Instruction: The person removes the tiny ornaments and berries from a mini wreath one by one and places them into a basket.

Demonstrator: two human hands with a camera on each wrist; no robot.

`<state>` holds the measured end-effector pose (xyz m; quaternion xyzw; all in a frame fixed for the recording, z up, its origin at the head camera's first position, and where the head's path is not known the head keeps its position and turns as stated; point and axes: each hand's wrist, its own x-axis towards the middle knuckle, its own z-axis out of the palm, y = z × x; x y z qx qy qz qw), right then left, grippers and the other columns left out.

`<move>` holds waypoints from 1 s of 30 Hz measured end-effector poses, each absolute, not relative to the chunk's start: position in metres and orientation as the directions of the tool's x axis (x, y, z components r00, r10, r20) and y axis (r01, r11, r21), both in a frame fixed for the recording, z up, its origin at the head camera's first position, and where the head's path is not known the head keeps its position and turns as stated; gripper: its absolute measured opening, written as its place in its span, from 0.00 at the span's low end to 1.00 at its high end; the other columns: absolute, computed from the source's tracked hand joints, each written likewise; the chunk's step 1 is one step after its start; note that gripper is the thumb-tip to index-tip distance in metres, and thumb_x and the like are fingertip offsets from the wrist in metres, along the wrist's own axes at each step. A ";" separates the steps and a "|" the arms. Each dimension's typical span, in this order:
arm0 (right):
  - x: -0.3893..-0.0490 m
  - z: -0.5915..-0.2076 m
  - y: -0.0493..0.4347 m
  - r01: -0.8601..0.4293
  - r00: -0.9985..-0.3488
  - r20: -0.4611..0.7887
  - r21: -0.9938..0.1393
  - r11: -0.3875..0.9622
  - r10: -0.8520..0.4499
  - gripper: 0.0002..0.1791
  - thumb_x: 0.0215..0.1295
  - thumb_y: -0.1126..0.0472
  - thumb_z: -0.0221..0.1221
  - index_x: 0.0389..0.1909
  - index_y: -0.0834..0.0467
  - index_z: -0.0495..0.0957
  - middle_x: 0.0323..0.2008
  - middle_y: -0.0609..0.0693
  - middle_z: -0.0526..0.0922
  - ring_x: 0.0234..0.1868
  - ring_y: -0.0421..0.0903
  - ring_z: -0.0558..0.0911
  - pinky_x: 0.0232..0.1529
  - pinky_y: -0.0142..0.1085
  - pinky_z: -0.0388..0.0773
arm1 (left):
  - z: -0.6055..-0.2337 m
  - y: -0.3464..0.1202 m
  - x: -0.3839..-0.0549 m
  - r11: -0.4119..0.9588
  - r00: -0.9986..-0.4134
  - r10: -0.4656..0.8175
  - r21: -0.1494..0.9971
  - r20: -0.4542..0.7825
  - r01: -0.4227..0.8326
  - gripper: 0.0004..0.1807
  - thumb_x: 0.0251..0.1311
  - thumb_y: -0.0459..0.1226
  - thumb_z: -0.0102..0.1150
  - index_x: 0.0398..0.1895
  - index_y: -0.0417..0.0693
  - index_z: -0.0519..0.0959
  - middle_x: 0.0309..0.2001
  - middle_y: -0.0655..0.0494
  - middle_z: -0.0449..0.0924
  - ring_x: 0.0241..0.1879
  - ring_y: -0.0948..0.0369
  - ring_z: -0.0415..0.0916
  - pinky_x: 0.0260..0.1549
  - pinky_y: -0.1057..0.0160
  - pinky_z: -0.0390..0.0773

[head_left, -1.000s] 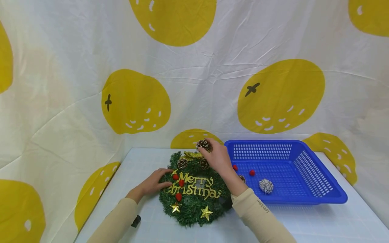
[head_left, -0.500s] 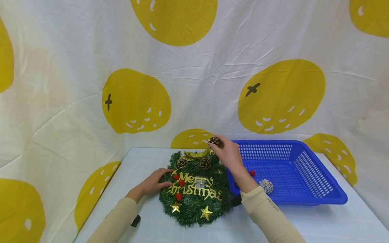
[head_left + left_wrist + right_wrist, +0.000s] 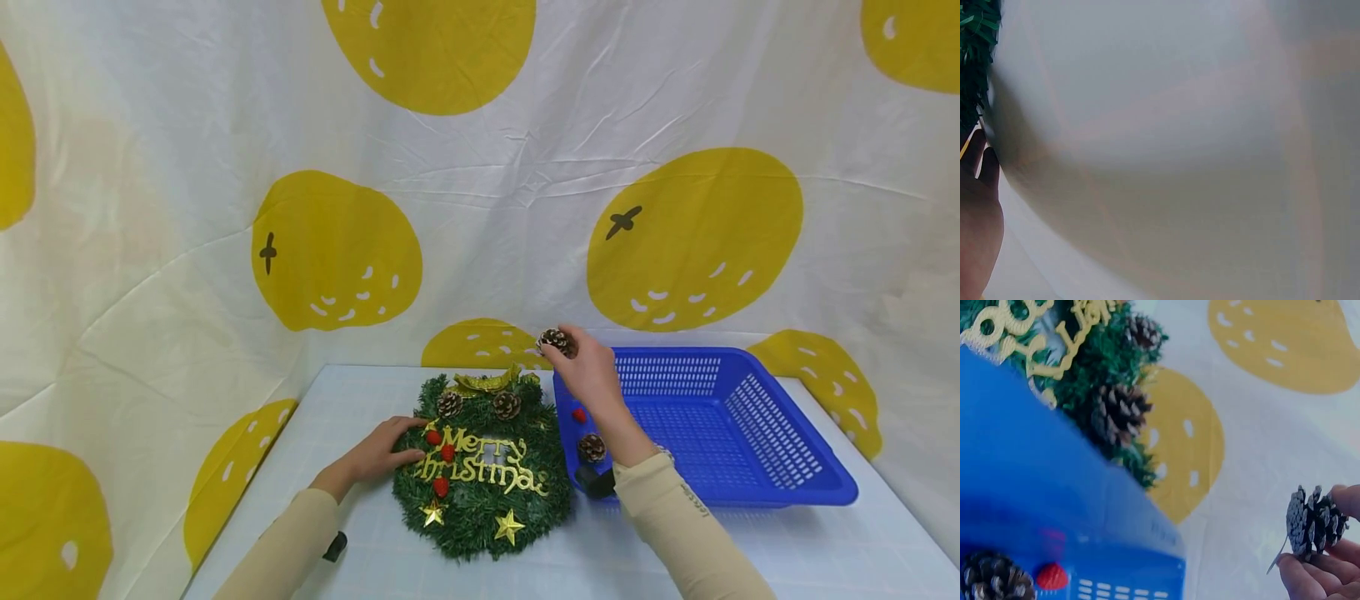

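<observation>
My right hand (image 3: 591, 373) pinches a brown pine cone (image 3: 555, 340) with white-tipped scales, above the basket's back left corner. A thin wire hangs from this held cone (image 3: 1313, 524) in the right wrist view. My left hand (image 3: 384, 452) rests on the left side of a green Christmas wreath (image 3: 480, 525), its fingers stretched out. The wreath lies flat and bears gold "Merry Christmas" lettering (image 3: 487, 473), two pine cones near the top, red berries (image 3: 441, 486), a gold bow (image 3: 486, 383) and gold stars (image 3: 508, 526). In the left wrist view, only part of the left hand shows.
A blue plastic basket (image 3: 813, 442) stands right of the wreath. It holds another pine cone (image 3: 592, 448) and a red berry (image 3: 579, 414); my right forearm hides part of it. A patterned cloth (image 3: 517, 217) hangs behind the table.
My right hand has moved right with the pine cone, from above the wreath's top to over the basket's left side. The left hand and the wreath have stayed in place.
</observation>
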<state>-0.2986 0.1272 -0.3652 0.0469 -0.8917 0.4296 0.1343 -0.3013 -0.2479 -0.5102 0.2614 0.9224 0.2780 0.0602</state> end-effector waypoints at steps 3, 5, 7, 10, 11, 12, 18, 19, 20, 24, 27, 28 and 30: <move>-0.299 -0.368 0.134 -0.179 -0.964 0.263 -0.760 0.624 0.044 0.33 0.68 0.46 0.60 0.69 0.58 0.68 0.61 0.61 0.76 0.55 0.58 0.78 0.52 0.53 0.75 | -0.510 -0.248 -0.301 0.711 -0.859 0.511 0.545 0.032 0.444 0.33 0.67 0.55 0.56 0.71 0.52 0.65 0.67 0.46 0.65 0.68 0.44 0.59 0.63 0.38 0.60; -0.300 -0.371 0.139 -0.164 -0.968 0.248 -0.761 0.628 0.048 0.34 0.68 0.46 0.59 0.69 0.58 0.67 0.62 0.61 0.75 0.57 0.58 0.78 0.54 0.54 0.74 | -0.509 -0.249 -0.300 0.712 -0.860 0.510 0.547 0.030 0.441 0.33 0.67 0.55 0.56 0.71 0.52 0.65 0.67 0.46 0.65 0.68 0.43 0.59 0.63 0.38 0.60; -0.301 -0.373 0.145 -0.153 -0.969 0.241 -0.757 0.635 0.055 0.34 0.69 0.46 0.59 0.70 0.59 0.66 0.62 0.62 0.74 0.57 0.59 0.77 0.55 0.54 0.74 | -0.509 -0.249 -0.300 0.714 -0.861 0.508 0.546 0.028 0.439 0.34 0.67 0.55 0.56 0.71 0.52 0.65 0.67 0.46 0.65 0.68 0.43 0.59 0.63 0.37 0.60; -0.302 -0.375 0.152 -0.142 -0.968 0.242 -0.749 0.647 0.068 0.34 0.68 0.45 0.59 0.69 0.60 0.67 0.62 0.62 0.75 0.57 0.60 0.77 0.55 0.55 0.73 | -0.508 -0.249 -0.300 0.717 -0.860 0.509 0.542 0.023 0.439 0.34 0.67 0.56 0.55 0.71 0.52 0.65 0.68 0.46 0.64 0.68 0.44 0.59 0.63 0.38 0.60; -0.303 -0.375 0.155 -0.139 -0.967 0.244 -0.746 0.652 0.073 0.34 0.68 0.45 0.59 0.69 0.60 0.67 0.62 0.62 0.75 0.57 0.60 0.77 0.55 0.55 0.73 | -0.508 -0.249 -0.300 0.717 -0.861 0.509 0.543 0.022 0.437 0.34 0.67 0.56 0.55 0.71 0.52 0.65 0.68 0.46 0.64 0.68 0.44 0.59 0.63 0.38 0.60; -0.304 -0.375 0.157 -0.135 -0.968 0.241 -0.746 0.652 0.076 0.35 0.68 0.45 0.59 0.69 0.60 0.67 0.62 0.63 0.75 0.58 0.60 0.77 0.55 0.55 0.73 | -0.507 -0.249 -0.300 0.720 -0.862 0.507 0.540 0.020 0.436 0.34 0.67 0.56 0.55 0.71 0.52 0.65 0.68 0.46 0.64 0.68 0.44 0.59 0.63 0.39 0.60; -0.309 -0.379 0.170 -0.119 -0.971 0.225 -0.735 0.668 0.075 0.36 0.68 0.45 0.59 0.69 0.61 0.66 0.62 0.64 0.74 0.60 0.61 0.75 0.56 0.56 0.71 | -0.505 -0.249 -0.299 0.726 -0.864 0.503 0.537 0.013 0.430 0.34 0.67 0.55 0.55 0.71 0.51 0.65 0.68 0.46 0.64 0.68 0.43 0.59 0.63 0.38 0.60; -0.310 -0.380 0.173 -0.119 -0.972 0.224 -0.732 0.671 0.071 0.36 0.68 0.45 0.59 0.69 0.62 0.66 0.62 0.64 0.73 0.60 0.61 0.74 0.57 0.56 0.71 | -0.505 -0.249 -0.299 0.724 -0.864 0.504 0.539 0.014 0.431 0.34 0.67 0.55 0.55 0.71 0.51 0.65 0.68 0.45 0.64 0.68 0.43 0.59 0.63 0.38 0.60; -0.311 -0.381 0.175 -0.119 -0.973 0.223 -0.727 0.676 0.068 0.36 0.68 0.45 0.59 0.69 0.62 0.65 0.63 0.65 0.73 0.60 0.62 0.74 0.57 0.56 0.71 | -0.505 -0.249 -0.299 0.723 -0.863 0.505 0.538 0.015 0.432 0.34 0.67 0.55 0.55 0.71 0.51 0.65 0.68 0.45 0.64 0.68 0.43 0.59 0.62 0.38 0.60; -0.315 -0.384 0.183 -0.119 -0.976 0.212 -0.712 0.692 0.050 0.36 0.69 0.46 0.58 0.70 0.64 0.64 0.63 0.66 0.72 0.61 0.63 0.73 0.57 0.57 0.70 | -0.507 -0.249 -0.300 0.717 -0.860 0.511 0.541 0.020 0.439 0.34 0.67 0.56 0.55 0.71 0.52 0.65 0.68 0.46 0.64 0.68 0.44 0.59 0.63 0.38 0.60; -0.317 -0.385 0.187 -0.111 -0.979 0.200 -0.708 0.697 0.047 0.37 0.70 0.46 0.58 0.70 0.64 0.63 0.64 0.66 0.71 0.62 0.63 0.72 0.58 0.57 0.69 | -0.507 -0.249 -0.300 0.715 -0.858 0.513 0.542 0.024 0.442 0.34 0.66 0.56 0.55 0.71 0.52 0.65 0.67 0.46 0.64 0.68 0.44 0.59 0.63 0.38 0.60; -0.318 -0.386 0.189 -0.105 -0.979 0.196 -0.711 0.695 0.052 0.37 0.70 0.46 0.57 0.71 0.64 0.63 0.64 0.66 0.71 0.62 0.63 0.72 0.58 0.57 0.69 | -0.507 -0.248 -0.300 0.714 -0.858 0.513 0.542 0.025 0.442 0.34 0.66 0.56 0.55 0.71 0.52 0.65 0.67 0.46 0.64 0.68 0.44 0.59 0.63 0.38 0.60; -0.319 -0.387 0.191 -0.095 -0.979 0.194 -0.720 0.687 0.068 0.37 0.69 0.45 0.58 0.71 0.64 0.63 0.64 0.66 0.71 0.62 0.63 0.71 0.58 0.57 0.69 | -0.507 -0.248 -0.301 0.715 -0.859 0.512 0.542 0.024 0.442 0.34 0.67 0.55 0.56 0.71 0.52 0.65 0.68 0.46 0.64 0.68 0.44 0.59 0.63 0.38 0.60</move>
